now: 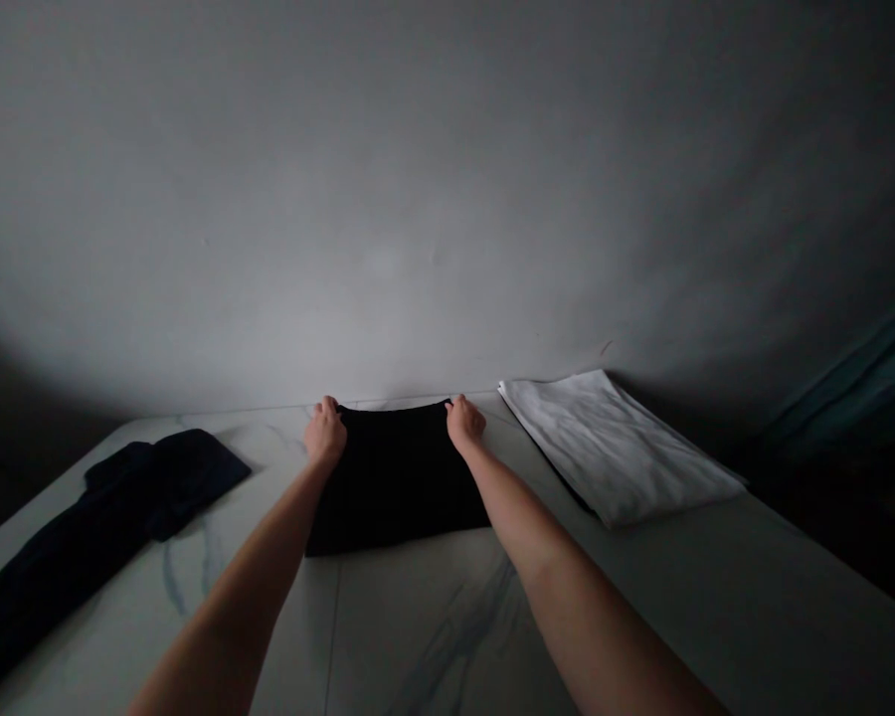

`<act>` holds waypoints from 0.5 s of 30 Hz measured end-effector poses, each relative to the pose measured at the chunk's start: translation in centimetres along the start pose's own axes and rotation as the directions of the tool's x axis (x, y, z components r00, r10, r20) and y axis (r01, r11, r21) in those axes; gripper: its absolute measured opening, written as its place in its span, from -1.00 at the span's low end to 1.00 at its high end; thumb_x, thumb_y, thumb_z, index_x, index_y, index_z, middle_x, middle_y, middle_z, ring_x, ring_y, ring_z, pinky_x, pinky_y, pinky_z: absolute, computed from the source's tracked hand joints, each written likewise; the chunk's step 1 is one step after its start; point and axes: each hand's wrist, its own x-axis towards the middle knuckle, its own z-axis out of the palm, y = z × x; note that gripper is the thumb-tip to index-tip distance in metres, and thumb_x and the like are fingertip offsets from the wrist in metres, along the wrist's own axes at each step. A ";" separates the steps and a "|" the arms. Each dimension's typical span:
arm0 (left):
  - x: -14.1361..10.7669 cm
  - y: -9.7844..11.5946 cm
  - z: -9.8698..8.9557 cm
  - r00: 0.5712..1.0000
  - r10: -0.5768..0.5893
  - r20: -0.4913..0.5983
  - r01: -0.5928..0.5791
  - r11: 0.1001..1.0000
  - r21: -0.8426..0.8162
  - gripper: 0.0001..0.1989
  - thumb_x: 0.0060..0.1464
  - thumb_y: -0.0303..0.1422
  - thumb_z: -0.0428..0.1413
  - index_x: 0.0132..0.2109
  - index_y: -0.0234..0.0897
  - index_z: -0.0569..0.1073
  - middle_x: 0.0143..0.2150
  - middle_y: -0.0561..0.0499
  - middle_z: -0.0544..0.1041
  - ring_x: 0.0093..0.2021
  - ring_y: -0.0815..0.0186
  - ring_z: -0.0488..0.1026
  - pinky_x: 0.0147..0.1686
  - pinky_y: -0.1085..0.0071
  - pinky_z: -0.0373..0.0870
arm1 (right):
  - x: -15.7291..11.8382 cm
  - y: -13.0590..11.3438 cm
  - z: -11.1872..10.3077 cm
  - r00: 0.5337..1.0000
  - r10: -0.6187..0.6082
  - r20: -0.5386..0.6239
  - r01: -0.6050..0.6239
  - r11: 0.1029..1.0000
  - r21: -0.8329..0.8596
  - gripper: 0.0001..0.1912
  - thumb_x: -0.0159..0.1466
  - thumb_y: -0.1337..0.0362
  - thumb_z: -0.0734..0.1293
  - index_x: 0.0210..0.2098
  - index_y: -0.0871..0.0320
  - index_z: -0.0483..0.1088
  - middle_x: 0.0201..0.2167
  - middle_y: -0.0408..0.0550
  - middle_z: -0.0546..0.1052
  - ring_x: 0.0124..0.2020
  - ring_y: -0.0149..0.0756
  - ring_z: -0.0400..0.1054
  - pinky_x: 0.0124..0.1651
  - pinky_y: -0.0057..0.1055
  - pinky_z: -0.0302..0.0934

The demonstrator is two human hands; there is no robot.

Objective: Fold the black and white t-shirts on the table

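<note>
A piece of black cloth (399,482), folded into a rough rectangle, lies at the far middle of the marble-patterned table (395,636). My left hand (326,435) is closed on its far left corner, and my right hand (464,423) grips the far right corner. Between the two hands the far edge is lifted a little and sags slightly in the middle. The near edge rests on the table. What kind of garment it is, I cannot tell in the dim light.
To the right lies a folded white cloth (619,452) with dark fabric showing along its left edge. A dark navy garment (119,517) stretches along the left side. A grey wall (388,219) stands behind the table's far edge. Something teal (865,378) shows at far right.
</note>
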 end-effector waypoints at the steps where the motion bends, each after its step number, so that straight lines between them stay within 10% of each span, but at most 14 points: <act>1: 0.0 -0.2 0.3 1.000 0.011 -0.025 -0.011 1.000 -0.004 -0.69 0.32 -0.41 -0.17 0.12 -0.29 0.30 0.07 -0.27 0.44 -0.11 0.09 0.52 -0.27 0.27 0.35 | 0.2 0.2 0.4 1.000 0.004 -0.011 -0.004 1.000 0.005 -0.69 0.46 0.23 0.13 0.05 0.22 0.40 -0.05 0.18 0.57 -0.03 -0.17 0.48 -0.10 -0.37 0.29; 9: -0.9 0.9 -0.9 0.996 0.051 -0.070 -0.038 0.984 0.174 -0.64 0.29 -0.44 -0.16 0.14 -0.37 0.37 0.03 -0.35 0.46 0.05 -0.03 0.44 -0.07 0.15 0.36 | -0.2 -0.5 0.1 0.999 0.016 -0.041 -0.016 1.000 -0.014 -0.62 0.43 0.40 0.06 0.12 0.25 0.36 0.07 0.27 0.48 0.04 -0.10 0.41 -0.02 -0.27 0.26; 15: -5.5 1.9 0.8 0.910 0.394 -0.133 -0.369 0.912 0.177 -0.47 0.27 -0.29 -0.09 0.27 -0.55 0.30 0.33 -0.44 0.27 0.35 -0.12 0.17 0.26 0.03 0.13 | -5.4 -0.4 -0.4 0.900 -0.433 -0.049 0.430 0.901 -0.055 -0.55 0.44 0.15 0.15 0.26 0.13 0.29 0.36 0.15 0.20 0.35 -0.03 0.07 0.31 -0.07 -0.01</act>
